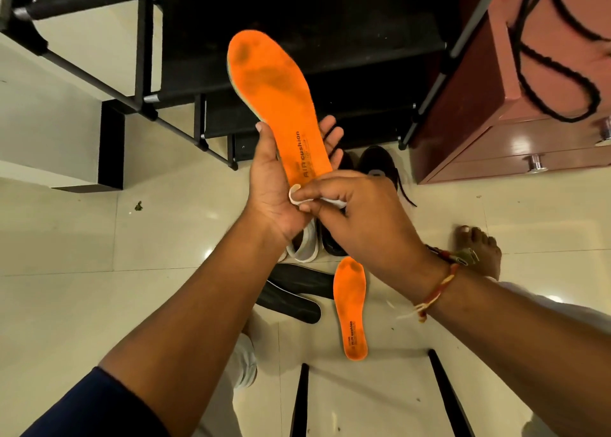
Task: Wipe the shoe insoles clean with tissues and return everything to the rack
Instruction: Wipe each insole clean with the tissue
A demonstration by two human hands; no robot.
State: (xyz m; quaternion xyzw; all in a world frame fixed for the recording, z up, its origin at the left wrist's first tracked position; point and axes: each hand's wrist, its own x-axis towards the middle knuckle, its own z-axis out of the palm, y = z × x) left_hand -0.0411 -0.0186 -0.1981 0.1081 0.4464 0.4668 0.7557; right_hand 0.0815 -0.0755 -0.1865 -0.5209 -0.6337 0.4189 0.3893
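In the head view, the left hand (274,185) gripped the orange insole (274,82) near its heel, thumb along one edge and fingers curled behind. The insole was raised in front of the rack (297,23), toe end pointing toward it. The right hand (360,218) pinched a small wad of white tissue (335,201) and pressed it against the heel end, so the two hands met there.

Dark smudges showed at the toe and across the ball, the part nearest the rack, and I judged that most of the wiping was needed there. The grip looked too low to brace that far end. I would have slid the left hand's fingers up behind the forefoot, then drawn the tissue in long strokes toward the rack, refolding it to a fresh face once it greyed. The wad looked small, so firm, flat pressure should have served better than dabbing.

A second orange insole (352,307) and two black insoles (291,291) lay on the floor, farther from the rack than the black shoes (377,165) at its foot.
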